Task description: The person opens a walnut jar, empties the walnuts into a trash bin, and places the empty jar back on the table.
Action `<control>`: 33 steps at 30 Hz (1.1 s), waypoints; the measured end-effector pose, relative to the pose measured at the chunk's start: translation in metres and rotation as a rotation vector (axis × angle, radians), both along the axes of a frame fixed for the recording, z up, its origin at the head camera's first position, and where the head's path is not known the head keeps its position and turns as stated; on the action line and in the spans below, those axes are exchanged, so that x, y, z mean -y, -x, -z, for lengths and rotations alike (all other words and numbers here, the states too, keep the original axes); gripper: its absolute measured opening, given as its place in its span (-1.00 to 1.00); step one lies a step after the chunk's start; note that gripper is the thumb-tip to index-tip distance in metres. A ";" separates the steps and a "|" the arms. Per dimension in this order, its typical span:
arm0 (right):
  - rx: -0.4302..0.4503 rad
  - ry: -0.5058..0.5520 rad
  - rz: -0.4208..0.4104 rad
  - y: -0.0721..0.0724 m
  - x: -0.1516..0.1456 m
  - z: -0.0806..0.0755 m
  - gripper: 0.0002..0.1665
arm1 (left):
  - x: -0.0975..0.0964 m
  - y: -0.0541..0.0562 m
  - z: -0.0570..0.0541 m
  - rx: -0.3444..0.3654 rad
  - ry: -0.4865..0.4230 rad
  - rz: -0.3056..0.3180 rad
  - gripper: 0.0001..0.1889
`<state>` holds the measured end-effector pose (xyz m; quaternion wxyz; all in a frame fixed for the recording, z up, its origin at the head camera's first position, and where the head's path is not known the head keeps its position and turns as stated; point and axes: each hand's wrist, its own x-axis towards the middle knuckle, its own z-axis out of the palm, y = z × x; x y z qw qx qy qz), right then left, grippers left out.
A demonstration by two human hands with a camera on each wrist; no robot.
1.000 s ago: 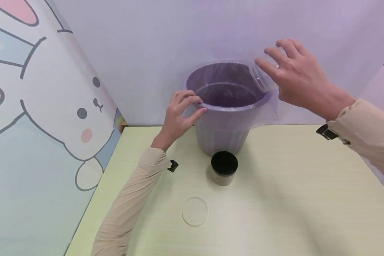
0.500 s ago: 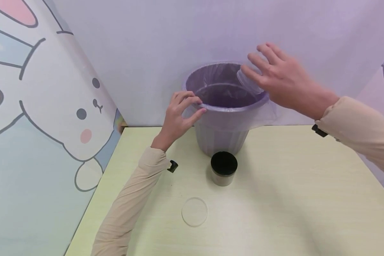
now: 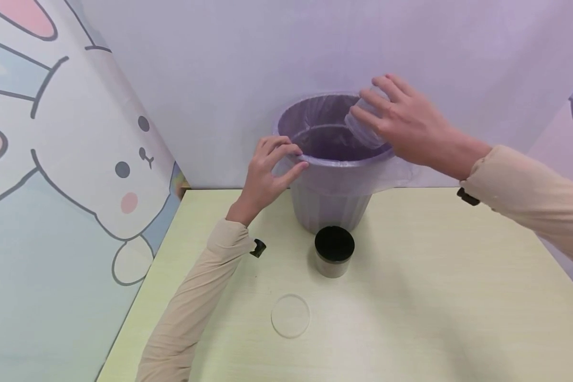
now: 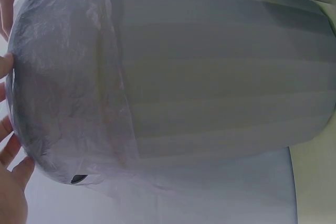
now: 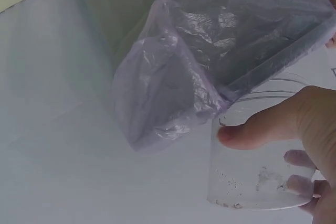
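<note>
Head view: right hand [image 3: 410, 127] grips a clear plastic jar [image 3: 365, 124] tipped over the lined purple bin [image 3: 334, 180], emptying nearly done; left hand [image 3: 267, 170] pinches its 9 o'clock rim.

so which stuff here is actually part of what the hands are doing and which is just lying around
In use:
- clear jar, tipped over the bin in the right hand
- purple bin, rim held by the left hand

Lying about:
- black-lidded jar
- clear round lid

Clear plastic jar [image 3: 366, 121] tipped over lined purple bin [image 3: 334, 175]; specks inside.
</note>
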<state>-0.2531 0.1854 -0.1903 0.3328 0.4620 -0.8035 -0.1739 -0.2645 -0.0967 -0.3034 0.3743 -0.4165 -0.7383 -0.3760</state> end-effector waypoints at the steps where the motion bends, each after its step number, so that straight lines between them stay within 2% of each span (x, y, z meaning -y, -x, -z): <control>1: 0.011 0.030 0.000 0.000 -0.001 -0.001 -0.28 | 0.000 0.000 0.000 0.000 -0.001 0.001 -0.81; 7: 0.054 0.142 0.025 -0.002 -0.010 -0.008 -0.20 | -0.001 0.000 0.000 -0.004 -0.005 0.003 -0.81; 12: 0.043 0.154 0.063 -0.005 -0.015 -0.015 -0.14 | -0.002 0.001 0.000 -0.011 -0.008 0.004 -0.81; 17: -0.022 0.091 0.062 -0.005 -0.015 -0.017 -0.24 | -0.002 0.001 -0.001 -0.009 -0.013 0.000 -0.81; 21: -0.080 0.015 0.042 -0.004 -0.010 -0.015 -0.26 | -0.002 0.002 -0.001 -0.003 -0.013 -0.001 -0.81; 29: -0.115 -0.126 0.035 0.001 -0.001 -0.008 -0.23 | 0.000 0.003 0.001 0.014 -0.007 -0.004 -0.82; 33: -0.124 -0.159 0.027 0.002 0.001 -0.004 -0.21 | 0.000 0.003 0.001 0.009 -0.006 -0.009 -0.82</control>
